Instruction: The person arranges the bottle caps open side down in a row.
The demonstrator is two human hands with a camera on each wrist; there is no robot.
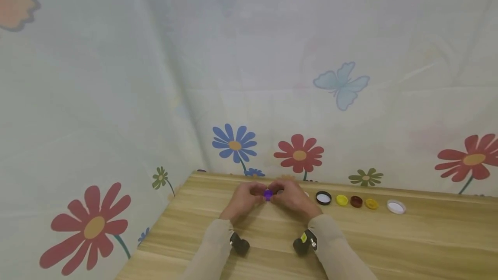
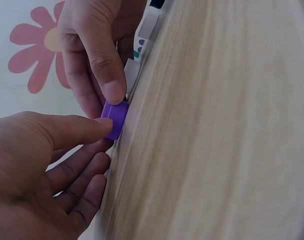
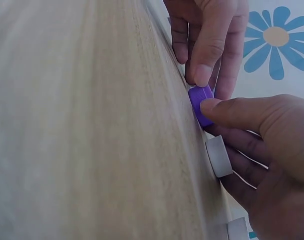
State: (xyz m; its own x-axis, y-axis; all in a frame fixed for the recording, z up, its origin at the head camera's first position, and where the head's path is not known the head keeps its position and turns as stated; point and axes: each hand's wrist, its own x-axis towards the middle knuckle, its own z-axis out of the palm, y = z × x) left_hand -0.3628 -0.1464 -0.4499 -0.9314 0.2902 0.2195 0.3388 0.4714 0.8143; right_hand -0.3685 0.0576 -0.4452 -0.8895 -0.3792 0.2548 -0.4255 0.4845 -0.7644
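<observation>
A small purple bottle cap (image 1: 268, 195) with a ridged side is at the table's surface near its back edge. My left hand (image 1: 244, 198) pinches it from the left; in the left wrist view that thumb (image 2: 94, 129) presses the cap's near side and the other fingers curl behind. From the right, my right hand (image 1: 289, 195) pinches the same cap, thumb in front, as the right wrist view shows. Beside the right fingers stands a white cap (image 3: 219, 156). The cap's far side is hidden by the fingers.
To the right runs a row of lids: a black-rimmed one (image 1: 323, 198), a yellow one (image 1: 342, 200), a dark red one (image 1: 356, 202), an orange-yellow one (image 1: 371, 203) and a whitish one (image 1: 396, 206). A flower-printed cloth (image 1: 264, 111) hangs behind the wooden table (image 1: 428, 241).
</observation>
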